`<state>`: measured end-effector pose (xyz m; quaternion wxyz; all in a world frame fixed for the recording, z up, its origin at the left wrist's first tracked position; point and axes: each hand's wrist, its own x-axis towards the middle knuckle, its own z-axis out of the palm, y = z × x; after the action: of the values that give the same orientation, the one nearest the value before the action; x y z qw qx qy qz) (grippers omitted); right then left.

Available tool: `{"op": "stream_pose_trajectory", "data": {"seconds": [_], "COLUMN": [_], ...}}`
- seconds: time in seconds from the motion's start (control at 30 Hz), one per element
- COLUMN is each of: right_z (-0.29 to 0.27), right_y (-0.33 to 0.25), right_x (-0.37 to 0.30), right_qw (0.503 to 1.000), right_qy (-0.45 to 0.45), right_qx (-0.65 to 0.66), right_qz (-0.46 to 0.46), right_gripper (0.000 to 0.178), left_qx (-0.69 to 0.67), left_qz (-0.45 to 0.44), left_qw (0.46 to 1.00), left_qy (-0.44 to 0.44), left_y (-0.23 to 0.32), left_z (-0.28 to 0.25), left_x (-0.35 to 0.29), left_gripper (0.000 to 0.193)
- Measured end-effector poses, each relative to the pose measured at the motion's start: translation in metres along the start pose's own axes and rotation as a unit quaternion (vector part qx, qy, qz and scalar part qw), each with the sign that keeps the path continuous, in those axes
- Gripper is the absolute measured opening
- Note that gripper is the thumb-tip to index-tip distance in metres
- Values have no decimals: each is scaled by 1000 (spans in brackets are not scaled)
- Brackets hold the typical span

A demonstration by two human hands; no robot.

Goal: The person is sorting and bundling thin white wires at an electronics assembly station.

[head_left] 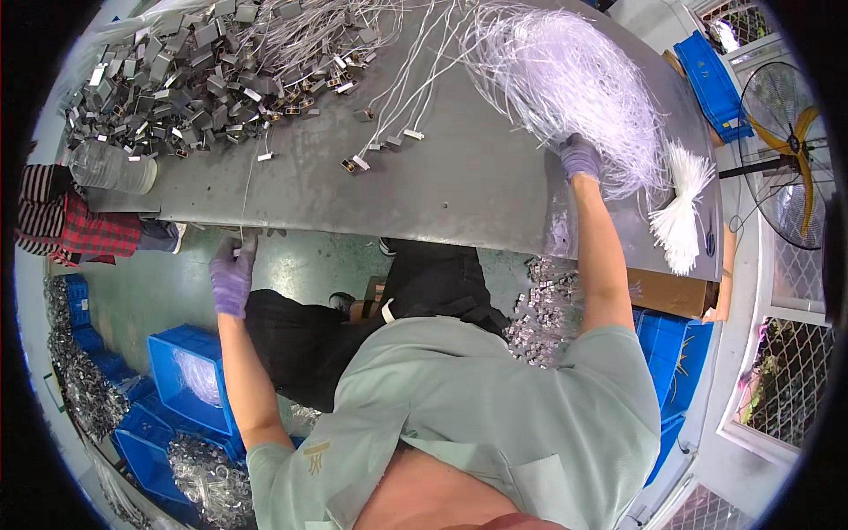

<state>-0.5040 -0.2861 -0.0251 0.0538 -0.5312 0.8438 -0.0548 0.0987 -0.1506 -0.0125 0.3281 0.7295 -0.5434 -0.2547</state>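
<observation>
My left hand [232, 278], in a purple glove, is at the table's near edge with its fingers closed on a thin white cable [248, 190]. That cable runs up over the tabletop to a small white connector [265, 157]. My right hand [581, 157], also gloved, is at the near side of a large loose heap of white cables [565, 75]; its fingers curl into the strands, and their tips are partly hidden. Between the hands, several cables end in grey and white connectors [393, 141] on the grey table [442, 190].
Grey connector housings [199, 66] are piled at the far left beside a clear plastic container [115, 168]. A tied white cable bundle [683, 208] lies at the right edge. Blue crates [185, 367] stand on the floor at left. A fan [791, 150] stands at right; another person's checked sleeve [97, 230] shows at left.
</observation>
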Motion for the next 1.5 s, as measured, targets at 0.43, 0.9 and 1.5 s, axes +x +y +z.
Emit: {"op": "stream_pose_trajectory", "data": {"seconds": [0.43,0.9,1.5], "right_z": [20,16,-4], "right_y": [12,10,1], "right_x": [3,19,-36], "right_qw": [998,1000,862], "right_qy": [34,-10,-223], "right_qx": [-2,-8,452], "right_qz": [-46,-6,53], "right_gripper": [40,38,33], "left_qx": [-60,-131,-309], "left_qz": [-51,-98,-136], "left_qw": [996,985,940], "left_qy": [36,63,-43], "left_y": [-18,-45,-64], "left_z": [-30,-114,-75], "left_x": [-57,-171,-207], "left_gripper": [26,24,34]}}
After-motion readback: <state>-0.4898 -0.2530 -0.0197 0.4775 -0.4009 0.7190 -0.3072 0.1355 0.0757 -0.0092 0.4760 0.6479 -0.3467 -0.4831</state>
